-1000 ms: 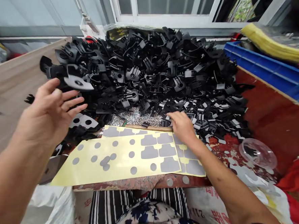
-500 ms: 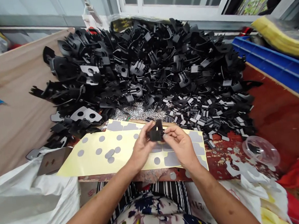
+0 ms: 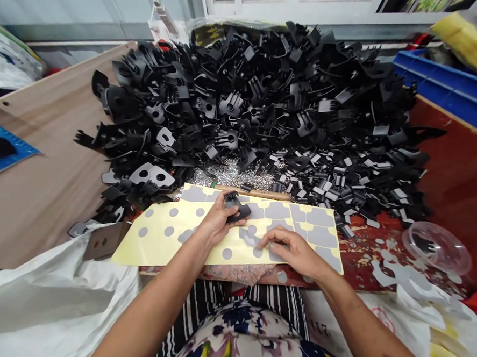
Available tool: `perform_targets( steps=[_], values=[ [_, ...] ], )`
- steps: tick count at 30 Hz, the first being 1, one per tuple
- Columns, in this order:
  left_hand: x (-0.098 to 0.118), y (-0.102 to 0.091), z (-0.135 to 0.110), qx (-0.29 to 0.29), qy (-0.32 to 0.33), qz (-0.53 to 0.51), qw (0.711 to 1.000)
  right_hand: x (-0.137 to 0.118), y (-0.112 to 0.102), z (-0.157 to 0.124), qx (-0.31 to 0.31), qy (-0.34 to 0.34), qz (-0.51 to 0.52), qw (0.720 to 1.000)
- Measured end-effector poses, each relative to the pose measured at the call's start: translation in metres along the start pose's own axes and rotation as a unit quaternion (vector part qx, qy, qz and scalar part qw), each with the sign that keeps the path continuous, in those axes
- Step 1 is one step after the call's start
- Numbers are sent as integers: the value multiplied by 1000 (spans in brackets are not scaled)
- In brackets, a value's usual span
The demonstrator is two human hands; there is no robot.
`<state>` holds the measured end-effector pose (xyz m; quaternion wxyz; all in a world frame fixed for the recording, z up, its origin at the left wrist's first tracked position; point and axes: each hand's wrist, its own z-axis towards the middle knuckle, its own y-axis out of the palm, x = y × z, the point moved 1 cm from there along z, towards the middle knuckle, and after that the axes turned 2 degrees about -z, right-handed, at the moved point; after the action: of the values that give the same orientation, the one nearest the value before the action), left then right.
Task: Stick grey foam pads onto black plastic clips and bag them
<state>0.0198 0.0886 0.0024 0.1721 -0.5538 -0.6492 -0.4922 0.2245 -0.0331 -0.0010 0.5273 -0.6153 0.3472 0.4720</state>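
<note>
My left hand (image 3: 217, 223) is closed around a small black plastic part (image 3: 235, 206), held just above a yellow backing sheet (image 3: 162, 245) dotted with grey stickers. My right hand (image 3: 291, 250) rests on the same sheet to the right, fingertips pinching the edge of a grey sticker (image 3: 250, 237) that lifts off the paper. Behind both hands rises a big heap of black plastic parts (image 3: 266, 96), with a patch of small silver screws (image 3: 230, 174) at its foot.
A wooden board (image 3: 40, 174) slopes at left, with a blue card (image 3: 2, 150) on it. A blue bin (image 3: 451, 87) stands at right, a clear plastic cup (image 3: 436, 244) on the red tabletop (image 3: 460, 181), white bags (image 3: 48, 308) at lower left.
My left hand came in from the heap at left and took the black part. My right hand left the pile, met the left one, then dropped onto the sheet and pinched a sticker.
</note>
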Motion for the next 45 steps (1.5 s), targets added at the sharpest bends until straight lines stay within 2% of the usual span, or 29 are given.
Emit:
perform_targets(
  steps=[1,2,3,5,7,9,12,16,27,33,37,41,43,45],
  values=[
    [0,0,0,3,3,5,1000,-3,-6,-1,-47,2,53,997],
    [1,1,-2,6,5,8,1000,-5,-12,-2,-66,-4,99,993],
    [1,2,-4,7,8,9,1000,-7,-16,-2,-49,-16,131,990],
    [3,7,-14,-6,15,-2,1000,-11,-19,0,70,-42,136,987],
    [2,14,-27,-41,15,-22,999,-14,-16,3,189,-52,93,976],
    [-1,21,-41,-86,3,-47,995,-16,-9,7,240,-50,51,968],
    [-10,28,-53,-130,-15,-80,988,-18,0,11,245,-58,24,968],
    [-20,31,-53,-159,-23,-102,982,-14,4,15,248,-57,17,967],
    [-22,30,-51,-157,-27,-143,977,-5,11,17,239,-54,-5,969],
    [-21,30,-57,-158,-8,-109,981,-16,12,17,243,-89,-79,963],
    [-31,35,-58,-109,81,-25,990,-23,22,15,246,-160,-206,934],
    [-42,39,-57,-24,185,54,981,-25,38,10,255,-227,-377,861],
    [-44,39,-58,-17,212,73,974,-28,43,7,267,-232,-432,830],
    [-43,36,-59,-42,222,73,971,-31,40,5,293,-215,-435,824]
  ],
)
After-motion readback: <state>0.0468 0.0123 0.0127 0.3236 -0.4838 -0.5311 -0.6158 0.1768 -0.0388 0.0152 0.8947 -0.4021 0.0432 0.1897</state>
